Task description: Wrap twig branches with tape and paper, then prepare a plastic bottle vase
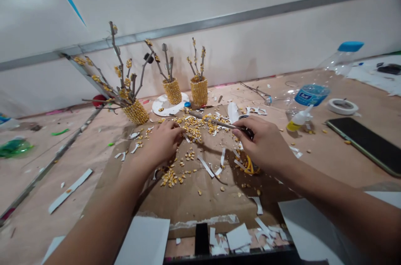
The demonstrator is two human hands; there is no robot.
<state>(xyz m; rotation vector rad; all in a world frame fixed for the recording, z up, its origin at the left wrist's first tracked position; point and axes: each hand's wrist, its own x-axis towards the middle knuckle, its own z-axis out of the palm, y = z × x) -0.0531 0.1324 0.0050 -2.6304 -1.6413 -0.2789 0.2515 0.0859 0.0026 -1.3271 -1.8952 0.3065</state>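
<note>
My left hand (pixel 163 141) rests knuckles-up on a brown cardboard sheet (pixel 188 198), fingers curled at the edge of a pile of corn kernels (pixel 192 131); what it pinches is hidden. My right hand (pixel 266 146) is closed around a thin grey twig (pixel 209 119) that points left over the kernels. Yellow scissors (pixel 249 166) lie partly under that hand. Behind the pile stand three small pots covered in corn kernels, each holding bare twigs with kernels stuck on: one tilted at the left (pixel 136 111), two upright (pixel 172 90) (pixel 199 90).
White paper strips and scraps (pixel 206 166) litter the cardboard and table. A plastic water bottle (pixel 313 89) lies on its side at right, with a glue bottle (pixel 299 119), a tape roll (pixel 343 106) and a dark phone (pixel 366 143). White sheets (pixel 144 242) lie near me.
</note>
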